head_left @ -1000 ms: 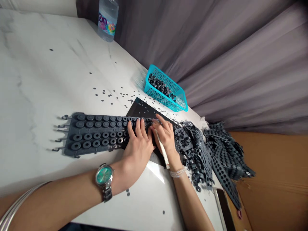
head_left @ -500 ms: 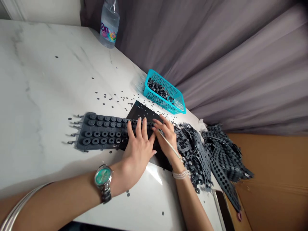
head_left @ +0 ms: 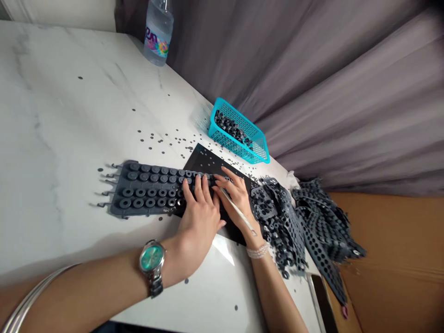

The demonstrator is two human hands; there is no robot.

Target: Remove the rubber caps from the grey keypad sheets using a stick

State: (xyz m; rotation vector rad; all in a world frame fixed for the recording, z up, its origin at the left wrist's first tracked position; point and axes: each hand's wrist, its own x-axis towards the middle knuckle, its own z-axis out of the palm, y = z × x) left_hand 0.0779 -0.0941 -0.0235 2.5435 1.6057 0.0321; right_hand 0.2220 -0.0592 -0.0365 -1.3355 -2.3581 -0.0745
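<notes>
A dark grey rubber sheet (head_left: pixel 149 185) with rows of round raised rings lies on the white table, its right part over a black board (head_left: pixel 204 159). My left hand (head_left: pixel 201 208), wearing a watch, presses on the sheet with its fingers spread. Just right of it, my right hand (head_left: pixel 237 201) grips a thin white stick-like tool (head_left: pixel 241 215), its tip at the sheet near my left fingers. The tip itself is hidden.
Behind stands a turquoise basket (head_left: pixel 239 145) of small dark pieces. Perforated grey sheets (head_left: pixel 284 217) and loose rings pile up at the right, with more sheets (head_left: pixel 322 222) beyond. A water bottle (head_left: pixel 158 34) stands at the back edge. Small dark discs are scattered about.
My right hand has shifted slightly left along the sheet with the tool, which now lies lower across the hand. My left hand's fingers have moved slightly down the sheet.
</notes>
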